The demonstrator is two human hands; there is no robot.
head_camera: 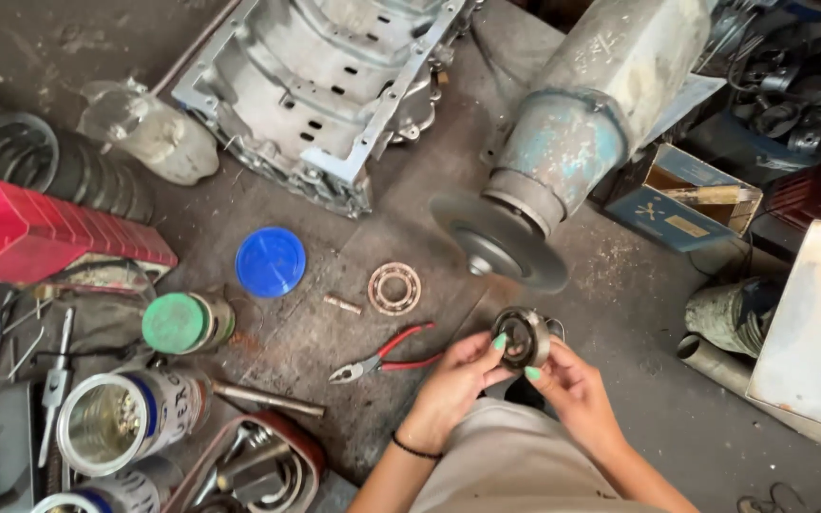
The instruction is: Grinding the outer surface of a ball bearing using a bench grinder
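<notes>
Head view: both hands grip one round bearing (522, 338) between them, just below the grinder disc (498, 243). The left hand (453, 385) pinches its left rim, the right hand (567, 380) its right rim, equally near; its flat face tilts up toward the camera. On the floor (620, 313), left of the hands: one pliers (382, 358), one bearing cage (394, 289), one small pin (342, 304), one blue lid (271, 262).
</notes>
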